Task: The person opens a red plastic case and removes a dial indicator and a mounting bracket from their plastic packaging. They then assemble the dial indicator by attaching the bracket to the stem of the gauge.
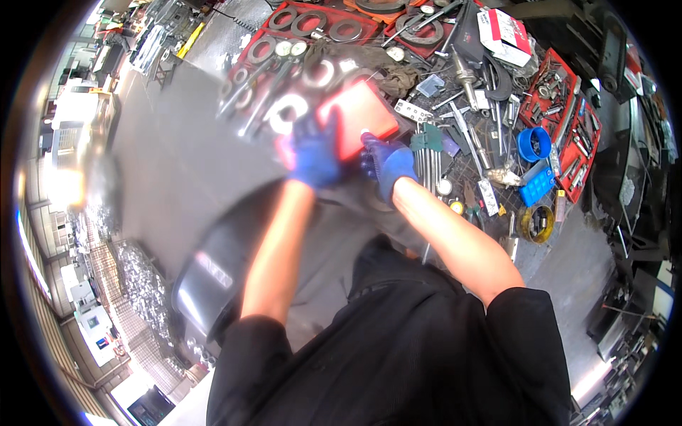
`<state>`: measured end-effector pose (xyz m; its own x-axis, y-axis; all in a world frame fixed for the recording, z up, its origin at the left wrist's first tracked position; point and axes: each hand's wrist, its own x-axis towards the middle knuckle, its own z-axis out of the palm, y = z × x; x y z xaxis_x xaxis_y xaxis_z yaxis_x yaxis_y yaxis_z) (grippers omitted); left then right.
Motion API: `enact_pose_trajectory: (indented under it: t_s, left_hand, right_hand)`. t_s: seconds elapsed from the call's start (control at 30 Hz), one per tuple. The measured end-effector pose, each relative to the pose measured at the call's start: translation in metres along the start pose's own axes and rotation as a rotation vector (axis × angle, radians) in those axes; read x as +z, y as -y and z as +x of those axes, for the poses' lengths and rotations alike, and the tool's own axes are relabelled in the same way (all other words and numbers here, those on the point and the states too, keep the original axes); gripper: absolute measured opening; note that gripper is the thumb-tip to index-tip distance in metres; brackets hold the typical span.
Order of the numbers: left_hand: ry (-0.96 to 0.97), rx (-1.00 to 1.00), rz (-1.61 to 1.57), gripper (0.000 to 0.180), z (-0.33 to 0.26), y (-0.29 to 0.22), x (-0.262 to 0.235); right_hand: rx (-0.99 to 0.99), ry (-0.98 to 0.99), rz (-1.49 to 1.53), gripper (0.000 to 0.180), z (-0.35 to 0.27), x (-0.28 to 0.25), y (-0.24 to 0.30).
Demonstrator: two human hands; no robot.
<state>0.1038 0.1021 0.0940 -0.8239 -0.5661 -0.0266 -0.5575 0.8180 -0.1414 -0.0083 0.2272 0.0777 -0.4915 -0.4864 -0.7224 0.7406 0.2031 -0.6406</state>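
Note:
Both my hands wear blue gloves and hold a flat red rectangular tray or box (359,113) over the metal workbench. My left hand (314,153) grips its left near edge; my right hand (387,162) grips its near right corner. The red object is blurred by motion, and I cannot tell what is inside it. Just beyond it lie blurred grey rings and long tools (284,92).
The grey workbench (177,156) is crowded at the right with loose tools: hex keys (426,138), a blue round cup (533,144), a blue bit holder (536,186), red trays of parts (561,99) and red trays of rings (312,25). A dark rounded machine housing (213,277) sits below my arms.

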Motion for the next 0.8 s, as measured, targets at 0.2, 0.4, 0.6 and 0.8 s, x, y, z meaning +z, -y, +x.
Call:
enact_pose_trajectory:
  t_s: [0.2,0.4,0.6,0.8]
  left_hand:
    - [0.155,0.048,-0.177,0.123,0.005,0.005,-0.033]
    - [0.307,0.112,-0.421,0.112,0.012,0.012,-0.06]
    - [0.175,0.19,-0.435,0.126,0.011,0.03,-0.032]
    - [0.316,0.195,-0.621,0.123,0.019,0.033,-0.044]
  right_hand:
    - [-0.105,0.212,0.033,0.034,-0.021,-0.021,0.011]
    - [-0.17,0.223,0.021,0.041,-0.033,-0.022,0.021]
    - [-0.1,0.231,0.17,0.054,-0.017,-0.033,0.035]
    - [-0.068,0.188,0.001,0.043,-0.016,-0.032,0.063]
